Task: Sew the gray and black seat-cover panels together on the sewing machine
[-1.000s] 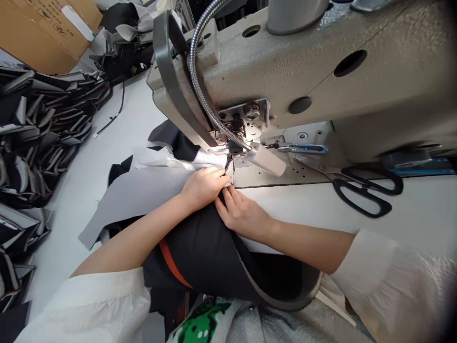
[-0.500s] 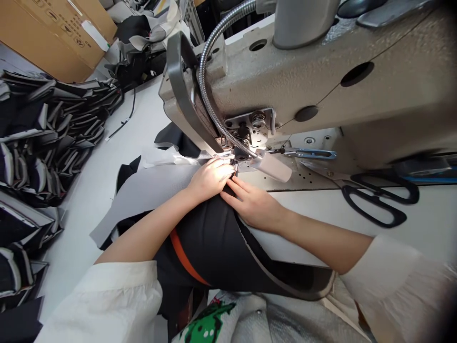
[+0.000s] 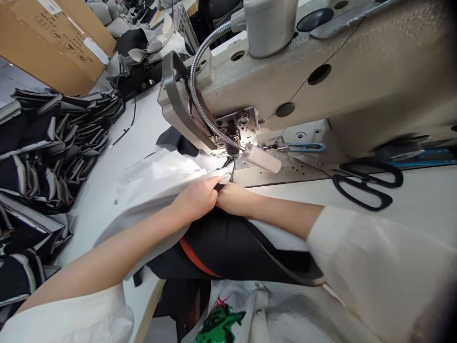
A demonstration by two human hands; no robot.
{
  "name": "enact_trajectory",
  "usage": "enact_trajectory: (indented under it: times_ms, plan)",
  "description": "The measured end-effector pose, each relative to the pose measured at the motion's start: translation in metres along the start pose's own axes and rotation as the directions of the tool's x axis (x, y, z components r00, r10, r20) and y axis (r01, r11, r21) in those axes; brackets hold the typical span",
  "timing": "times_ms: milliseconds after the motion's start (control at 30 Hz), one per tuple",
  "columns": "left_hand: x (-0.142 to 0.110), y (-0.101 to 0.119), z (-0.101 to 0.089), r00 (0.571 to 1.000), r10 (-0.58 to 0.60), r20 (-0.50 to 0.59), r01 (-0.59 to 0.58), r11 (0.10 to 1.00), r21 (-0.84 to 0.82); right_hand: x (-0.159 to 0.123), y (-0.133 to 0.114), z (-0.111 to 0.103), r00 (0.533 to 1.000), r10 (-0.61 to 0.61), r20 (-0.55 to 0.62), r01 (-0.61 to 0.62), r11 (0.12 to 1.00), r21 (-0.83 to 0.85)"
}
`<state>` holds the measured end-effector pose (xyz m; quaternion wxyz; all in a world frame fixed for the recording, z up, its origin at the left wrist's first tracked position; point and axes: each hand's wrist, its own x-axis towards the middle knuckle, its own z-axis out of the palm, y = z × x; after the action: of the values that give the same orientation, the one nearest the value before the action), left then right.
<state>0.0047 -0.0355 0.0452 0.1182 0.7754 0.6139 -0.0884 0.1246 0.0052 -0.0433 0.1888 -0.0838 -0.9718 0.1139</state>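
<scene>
Just in front of the sewing machine's [image 3: 221, 90] lit needle area, my left hand [image 3: 197, 197] is closed on the edge of a light grey and white fabric [image 3: 153, 178]. Touching it, my right hand [image 3: 235, 199] is closed on the edge of the black fabric [image 3: 228, 240], which has an orange stripe [image 3: 196, 257] and curls over the table's front. Both hands' fingertips are tucked under and partly hidden. The light fabric spreads left from the presser foot across the table, under my left forearm.
Black-handled scissors [image 3: 364, 183] and blue thread snips [image 3: 305, 147] lie on the right. A lamp on a bendy metal neck [image 3: 194, 78] hangs by the needle. Stacks of black and grey padded pieces [image 3: 74, 126] fill the left, with a cardboard box [image 3: 57, 43] behind.
Both hands have drawn back slightly from the needle and closed on the fabric. The light fabric has been turned over, so its white side shows more. The view has shifted a little.
</scene>
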Motion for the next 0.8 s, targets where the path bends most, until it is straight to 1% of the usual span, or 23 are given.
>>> enact_trajectory:
  times_ms: [67, 133, 200, 233, 267, 300, 367, 400, 467, 533, 600, 667, 800]
  plan:
    - [0.001, -0.008, 0.009, 0.999, -0.050, -0.015, 0.046, 0.979, -0.199, -0.033, 0.002, -0.011, 0.995, -0.103, -0.015, 0.103, 0.995, 0.015]
    - [0.003, -0.017, 0.012, 0.997, -0.082, 0.001, 0.076, 0.926, -0.371, -0.056, 0.000, -0.019, 0.982, -0.190, -0.017, 0.191, 0.980, 0.056]
    - [0.005, -0.021, 0.011, 0.996, -0.068, 0.061, 0.089, 0.857, -0.507, -0.063, -0.004, -0.021, 0.976, -0.216, -0.014, 0.216, 0.973, 0.080]
    - [0.006, -0.021, 0.010, 0.996, -0.042, 0.084, 0.081, 0.834, -0.546, -0.060, -0.007, -0.021, 0.979, -0.204, -0.021, 0.205, 0.976, 0.077]
    - [0.006, -0.019, 0.010, 0.996, -0.021, 0.088, 0.066, 0.832, -0.551, -0.055, -0.009, -0.020, 0.982, -0.185, -0.032, 0.187, 0.980, 0.067]
    - [0.007, -0.016, 0.010, 0.997, -0.008, 0.075, 0.045, 0.856, -0.515, -0.049, -0.011, -0.019, 0.985, -0.169, -0.045, 0.171, 0.984, 0.057]
    - [0.007, -0.009, 0.009, 0.999, 0.005, 0.039, 0.009, 0.938, -0.347, -0.038, -0.013, -0.019, 0.986, -0.154, -0.058, 0.157, 0.986, 0.058]
    - [0.007, -0.006, 0.009, 0.999, 0.009, 0.040, 0.001, 0.969, -0.245, -0.035, -0.013, -0.021, 0.986, -0.156, -0.057, 0.159, 0.985, 0.070]
    - [0.008, 0.000, 0.008, 0.997, 0.012, 0.078, -0.004, 0.995, -0.096, -0.037, -0.013, -0.026, 0.988, -0.148, -0.052, 0.153, 0.984, 0.094]
    - [0.010, 0.004, 0.007, 0.994, 0.025, 0.108, -0.021, 0.999, -0.046, -0.046, -0.012, -0.030, 0.993, -0.107, -0.048, 0.111, 0.989, 0.101]
    - [0.012, 0.006, 0.005, 0.994, 0.038, 0.104, -0.034, 0.999, -0.042, -0.056, -0.012, -0.031, 0.996, -0.079, -0.048, 0.082, 0.993, 0.082]
    - [0.014, 0.008, 0.005, 0.995, 0.032, 0.095, -0.029, 0.999, -0.041, -0.062, -0.012, -0.029, 0.994, -0.088, -0.058, 0.090, 0.995, 0.042]
    - [0.020, 0.010, 0.006, 0.992, -0.041, 0.122, 0.041, 0.999, 0.005, -0.064, -0.006, -0.023, 0.989, -0.132, -0.069, 0.129, 0.991, -0.039]
